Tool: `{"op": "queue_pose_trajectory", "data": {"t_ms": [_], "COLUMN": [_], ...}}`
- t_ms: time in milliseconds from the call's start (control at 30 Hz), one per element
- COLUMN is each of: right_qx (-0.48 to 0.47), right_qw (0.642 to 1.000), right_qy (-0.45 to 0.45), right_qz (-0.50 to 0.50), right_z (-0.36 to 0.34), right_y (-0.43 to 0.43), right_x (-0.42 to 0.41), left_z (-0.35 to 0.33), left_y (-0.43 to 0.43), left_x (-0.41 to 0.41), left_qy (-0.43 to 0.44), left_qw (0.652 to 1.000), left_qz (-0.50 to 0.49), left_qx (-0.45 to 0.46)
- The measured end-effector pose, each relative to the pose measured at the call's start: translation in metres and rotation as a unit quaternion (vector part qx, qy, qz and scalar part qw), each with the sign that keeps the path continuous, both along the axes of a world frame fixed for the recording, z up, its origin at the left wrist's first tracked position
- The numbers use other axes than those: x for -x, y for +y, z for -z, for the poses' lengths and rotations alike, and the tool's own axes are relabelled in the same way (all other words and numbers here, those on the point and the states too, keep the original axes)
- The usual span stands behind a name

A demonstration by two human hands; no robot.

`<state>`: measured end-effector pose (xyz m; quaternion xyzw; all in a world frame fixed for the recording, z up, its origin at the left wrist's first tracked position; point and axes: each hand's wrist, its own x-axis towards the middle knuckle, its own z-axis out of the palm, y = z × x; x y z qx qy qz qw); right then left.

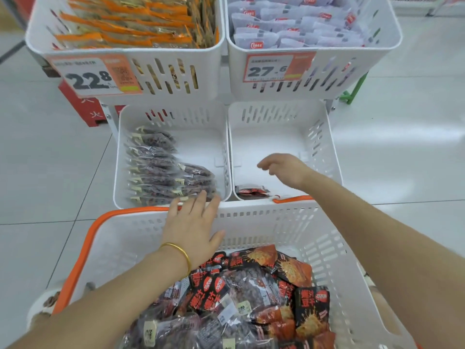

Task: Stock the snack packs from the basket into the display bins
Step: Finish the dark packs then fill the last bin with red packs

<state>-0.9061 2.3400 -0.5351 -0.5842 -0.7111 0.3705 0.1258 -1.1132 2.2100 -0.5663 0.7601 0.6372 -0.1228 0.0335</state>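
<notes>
**Now: both hands out past the basket, neither holding a pack**

Underfoot is a pale tiled floor; on it stands a white rack of slotted bins in two tiers. The upper left bin is packed with orange packs; the upper right bin is full of pale lilac packs. Below them, the lower left bin holds rows of clear packs of dark beans along its left side and near edge, its right part bare; the lower right bin holds a single red-and-black pack, lying flat against its near wall.

Nearest the person is the white basket with an orange rim, its far edge just against the lower bins; the snack packs lie heaped in its bottom, red-and-black ones mixed with clear bean ones.

The left hand reaches palm down over the basket's far rim, fingers straight and spread, gripping nothing; its fingertips come to the near edge of the lower left bin, right by the bean packs, though I cannot tell whether they touch. The right hand hangs over the lower right bin, somewhat blurred, fingers loosely drooping and holding nothing, above and apart from the lone pack.

A gold bangle circles the left wrist; a price tag reading 22.8 hangs on the upper left bin, another reading 27.6 on the upper right.
</notes>
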Motion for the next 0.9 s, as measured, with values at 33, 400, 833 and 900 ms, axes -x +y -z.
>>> {"op": "queue_pose_trajectory", "data": {"t_ms": [33,400,833,900], "right_qx": [-0.017,0.076,0.108,0.099], "right_qw": [0.997,0.985,0.930,0.903], "right_qy": [0.063,0.095,-0.015,0.048], "right_qz": [0.041,0.119,0.351,0.415], "right_z": [-0.007,0.017,0.136,0.130], "right_y": [-0.011,-0.146,-0.175,-0.181], "right_x": [-0.004,-0.036,-0.003,-0.007], "left_z": [-0.001,-0.005,0.002,0.003], "left_y": [-0.002,-0.010,-0.016,-0.024], "left_x": [-0.002,-0.016,-0.011,-0.014], "left_qy": [0.002,-0.047,-0.169,-0.226], "left_qw": [1.000,0.999,0.985,0.966], "left_qz": [0.001,0.003,-0.006,0.027], "left_qx": [-0.001,-0.003,-0.034,-0.118]}}
